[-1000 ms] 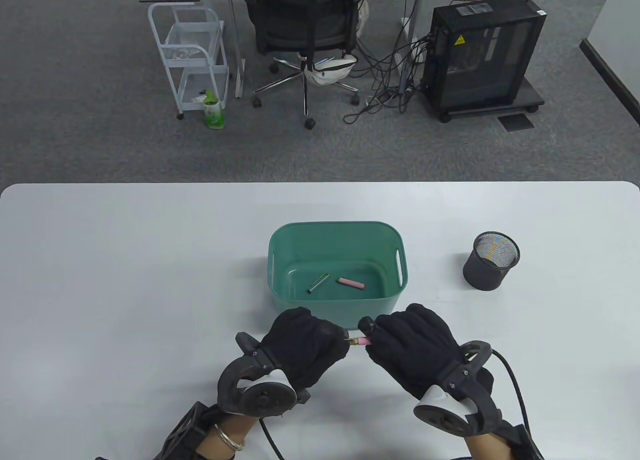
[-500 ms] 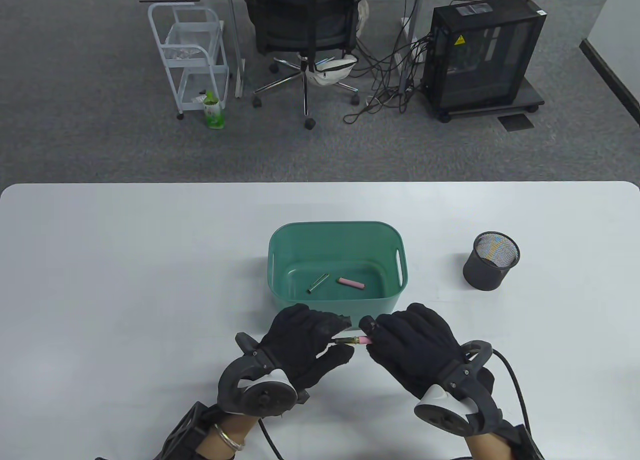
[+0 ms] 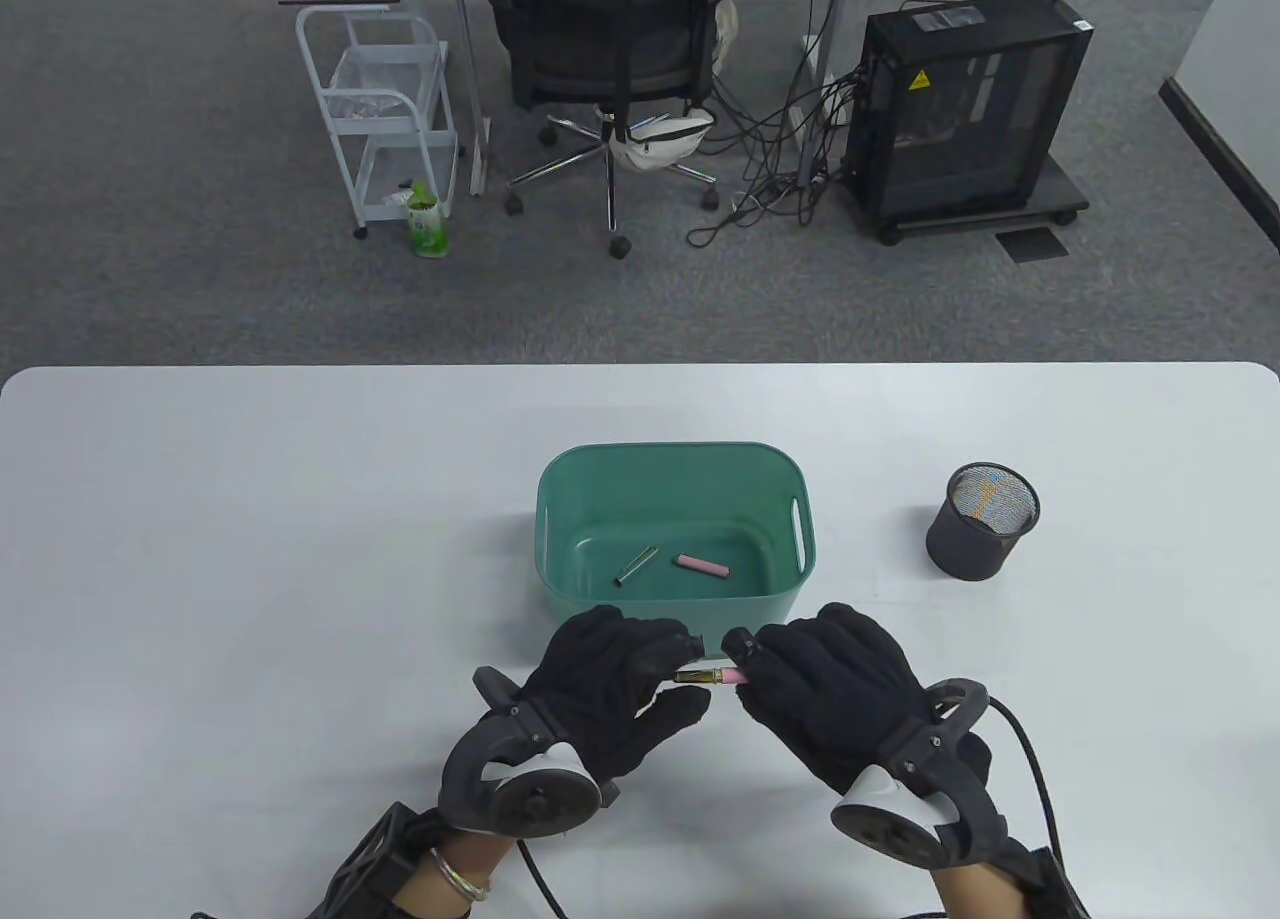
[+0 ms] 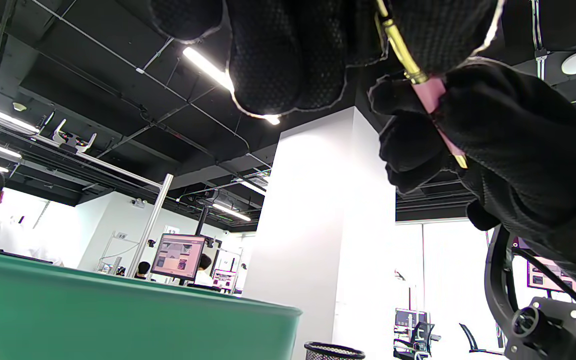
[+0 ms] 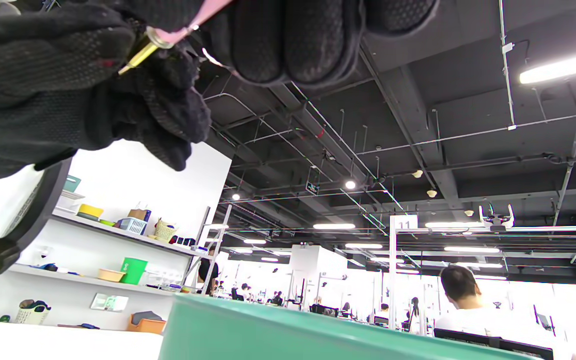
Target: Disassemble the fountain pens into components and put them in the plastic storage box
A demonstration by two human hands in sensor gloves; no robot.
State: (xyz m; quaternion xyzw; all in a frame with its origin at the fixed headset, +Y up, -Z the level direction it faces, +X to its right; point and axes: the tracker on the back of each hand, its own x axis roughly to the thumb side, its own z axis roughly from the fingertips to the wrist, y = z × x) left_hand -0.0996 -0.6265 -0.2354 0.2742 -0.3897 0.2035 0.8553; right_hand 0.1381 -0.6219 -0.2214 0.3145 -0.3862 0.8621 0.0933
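Just in front of the green plastic storage box point(image 3: 800, 479) both gloved hands hold one pen between them. My right hand point(image 3: 765, 664) grips its pink barrel point(image 3: 733, 676) point(image 4: 435, 107) point(image 5: 178, 34). My left hand point(image 3: 675, 674) pinches the gold and dark inner part point(image 3: 697, 676) point(image 4: 402, 47) point(image 5: 138, 57) that sticks out of the barrel to the left. Inside the box lie a pink pen piece point(image 3: 701, 565) and a thin green-gold tube point(image 3: 635, 565).
A black mesh pen cup point(image 3: 982, 534) stands right of the box. The box's green wall point(image 4: 118, 320) point(image 5: 318, 330) fills the bottom of both wrist views. Beyond the table are an office chair point(image 3: 610, 49), a white trolley point(image 3: 380, 109) and a computer case point(image 3: 965, 109).
My left hand has drawn leftward, and more of the gold and dark inner part now shows outside the pink barrel. My right hand has stayed in place.
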